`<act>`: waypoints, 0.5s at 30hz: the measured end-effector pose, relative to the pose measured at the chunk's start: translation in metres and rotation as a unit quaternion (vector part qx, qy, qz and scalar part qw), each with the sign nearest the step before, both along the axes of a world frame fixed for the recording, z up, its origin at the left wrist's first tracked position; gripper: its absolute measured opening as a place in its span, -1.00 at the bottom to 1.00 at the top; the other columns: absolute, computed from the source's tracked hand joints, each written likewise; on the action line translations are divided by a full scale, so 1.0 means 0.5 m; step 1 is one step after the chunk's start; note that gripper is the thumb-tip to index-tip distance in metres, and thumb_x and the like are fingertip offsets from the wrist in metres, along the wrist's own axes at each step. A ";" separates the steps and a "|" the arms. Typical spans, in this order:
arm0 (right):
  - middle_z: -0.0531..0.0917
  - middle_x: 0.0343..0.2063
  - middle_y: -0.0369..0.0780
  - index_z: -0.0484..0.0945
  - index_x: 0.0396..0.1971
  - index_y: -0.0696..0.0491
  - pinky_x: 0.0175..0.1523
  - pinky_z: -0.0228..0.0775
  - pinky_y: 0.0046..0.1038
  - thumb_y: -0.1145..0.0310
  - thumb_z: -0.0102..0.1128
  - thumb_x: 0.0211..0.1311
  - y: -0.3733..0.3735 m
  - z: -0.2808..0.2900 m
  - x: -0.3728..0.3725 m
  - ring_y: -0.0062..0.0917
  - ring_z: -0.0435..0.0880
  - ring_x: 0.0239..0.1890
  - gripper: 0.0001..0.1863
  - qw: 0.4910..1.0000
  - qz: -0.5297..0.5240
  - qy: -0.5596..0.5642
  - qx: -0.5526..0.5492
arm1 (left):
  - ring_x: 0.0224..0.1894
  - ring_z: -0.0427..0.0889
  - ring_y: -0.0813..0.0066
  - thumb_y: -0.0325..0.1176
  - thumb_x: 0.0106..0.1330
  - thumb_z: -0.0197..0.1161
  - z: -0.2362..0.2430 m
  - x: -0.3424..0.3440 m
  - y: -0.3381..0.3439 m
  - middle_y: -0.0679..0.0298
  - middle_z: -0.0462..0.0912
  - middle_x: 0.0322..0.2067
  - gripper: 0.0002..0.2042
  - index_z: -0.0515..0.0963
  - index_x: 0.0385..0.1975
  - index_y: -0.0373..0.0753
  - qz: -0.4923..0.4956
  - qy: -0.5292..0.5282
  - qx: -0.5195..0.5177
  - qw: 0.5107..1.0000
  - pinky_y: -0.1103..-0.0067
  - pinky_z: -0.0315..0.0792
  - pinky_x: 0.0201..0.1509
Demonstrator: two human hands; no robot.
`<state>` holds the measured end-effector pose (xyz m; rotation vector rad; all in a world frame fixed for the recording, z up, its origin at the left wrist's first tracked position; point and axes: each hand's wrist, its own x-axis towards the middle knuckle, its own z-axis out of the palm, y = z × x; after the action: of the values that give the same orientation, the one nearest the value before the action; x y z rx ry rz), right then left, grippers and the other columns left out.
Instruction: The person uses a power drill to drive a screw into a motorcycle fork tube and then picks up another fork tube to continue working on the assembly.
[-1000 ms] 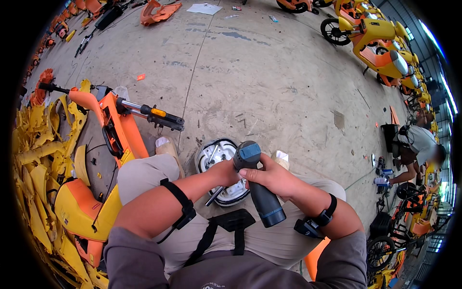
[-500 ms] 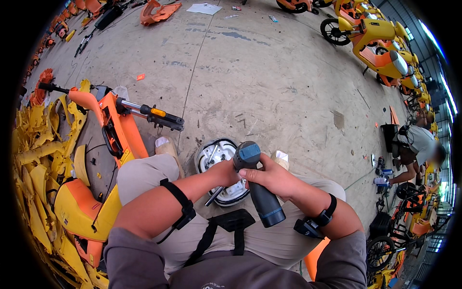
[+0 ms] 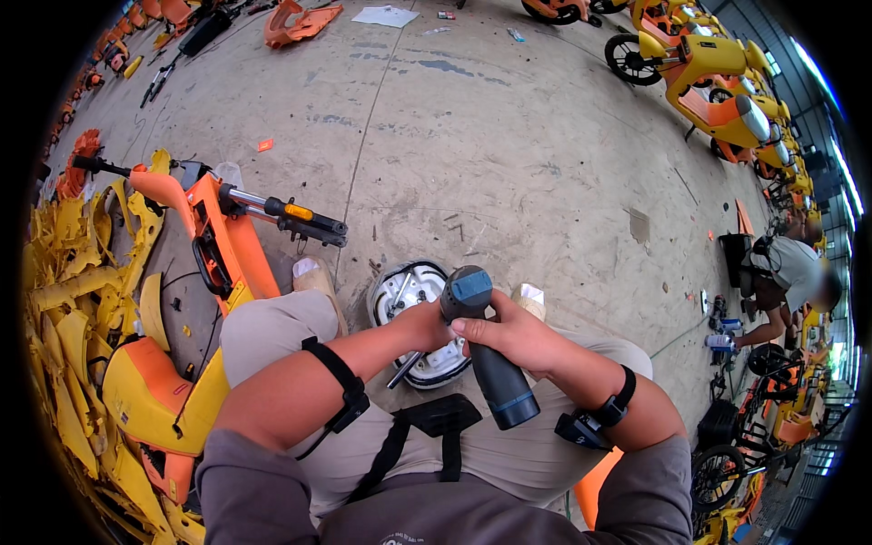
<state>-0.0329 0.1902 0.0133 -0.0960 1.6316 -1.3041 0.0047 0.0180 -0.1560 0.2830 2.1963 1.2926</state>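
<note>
A dark grey cordless power driver (image 3: 505, 386) with a blue band at each end is gripped in my right hand (image 3: 518, 338), whose fingers wrap its body. Close against the tool's left side is my left hand (image 3: 429, 327). It looks closed, but its fingertips and anything in them are hidden behind the driver. Below both hands, between my feet, lies a rounded silvery-white part (image 3: 400, 289) with a dark rim, partly covered by my hands and the tool. A metal rod (image 3: 404, 371) slants out at its near left side.
At my left stands an orange and yellow scooter body (image 3: 238, 241) beside a heap of yellow plastic panels (image 3: 77, 318). Yellow scooters (image 3: 718, 91) line the far right. A co-worker (image 3: 781, 272) bends over parts at the right. An orange shell (image 3: 295, 25) lies farther off.
</note>
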 end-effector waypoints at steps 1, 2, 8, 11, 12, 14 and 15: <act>0.60 -0.18 -0.05 0.10 0.31 0.33 -0.12 0.52 -0.44 0.00 0.36 0.21 0.000 0.001 0.000 -0.49 0.62 -0.19 -0.07 1.000 0.001 0.002 0.004 | -0.09 0.65 0.20 -0.33 0.25 0.22 0.002 0.000 0.000 0.09 0.67 -0.21 -0.75 0.53 -0.10 -0.23 -0.008 0.002 -0.006 1.000 0.38 0.51 -0.02; 0.60 -0.18 -0.05 0.10 0.31 0.33 -0.12 0.52 -0.44 0.00 0.36 0.21 0.000 0.001 0.000 -0.49 0.62 -0.19 -0.07 1.000 0.001 0.002 0.004 | -0.09 0.65 0.20 -0.33 0.25 0.22 0.003 0.000 0.000 0.09 0.67 -0.21 -0.75 0.53 -0.10 -0.23 -0.008 0.002 -0.006 1.000 0.38 0.51 -0.02; 0.61 -0.21 -0.07 0.15 0.27 0.30 -0.17 0.54 -0.47 0.00 0.35 0.21 -0.003 0.006 -0.004 -0.53 0.64 -0.25 -0.12 0.999 -0.010 -0.023 -0.024 | -0.10 0.66 0.14 -0.30 0.26 0.16 -0.018 0.003 -0.005 0.08 0.68 -0.22 -0.81 0.59 -0.19 -0.18 -0.003 -0.016 -0.041 0.999 0.37 0.50 -0.03; 0.61 -0.22 -0.10 0.16 0.26 0.28 -0.19 0.55 -0.48 0.01 0.35 0.21 0.000 0.010 -0.007 -0.56 0.64 -0.30 -0.14 0.998 -0.021 -0.053 -0.013 | -0.02 0.65 0.03 -0.18 0.19 0.20 0.006 0.001 -0.006 -0.03 0.67 -0.11 -0.56 0.50 0.07 -0.20 -0.030 -0.054 -0.096 0.994 0.31 0.51 0.04; 0.61 -0.25 -0.12 0.17 0.25 0.27 -0.20 0.55 -0.48 0.01 0.36 0.21 0.001 0.011 -0.009 -0.56 0.64 -0.31 -0.15 0.998 -0.024 -0.061 -0.011 | -0.07 0.65 0.04 -0.19 0.22 0.15 0.027 0.003 -0.004 0.00 0.68 -0.18 -0.69 0.57 -0.08 -0.15 -0.024 -0.049 -0.112 0.992 0.33 0.51 -0.01; 0.61 -0.28 -0.14 0.18 0.25 0.26 -0.21 0.55 -0.48 0.01 0.36 0.21 0.002 0.012 -0.009 -0.57 0.64 -0.33 -0.16 0.997 -0.027 -0.068 -0.010 | -0.13 0.66 0.06 -0.20 0.26 0.10 0.048 0.003 -0.002 0.04 0.69 -0.26 -0.77 0.63 -0.23 -0.10 -0.017 -0.043 -0.128 0.991 0.34 0.51 -0.06; 0.60 -0.31 -0.15 0.19 0.24 0.26 -0.22 0.54 -0.48 0.01 0.36 0.20 0.003 0.009 -0.009 -0.57 0.64 -0.34 -0.17 0.997 -0.029 -0.068 -0.015 | -0.15 0.66 0.05 -0.17 0.26 0.09 0.051 0.001 -0.002 0.04 0.69 -0.27 -0.76 0.63 -0.23 -0.09 -0.014 -0.053 -0.133 0.990 0.34 0.51 -0.07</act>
<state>-0.0374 0.1916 0.0179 0.0212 1.5091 -1.3500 0.0052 0.0170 -0.1303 0.1358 2.2333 0.9619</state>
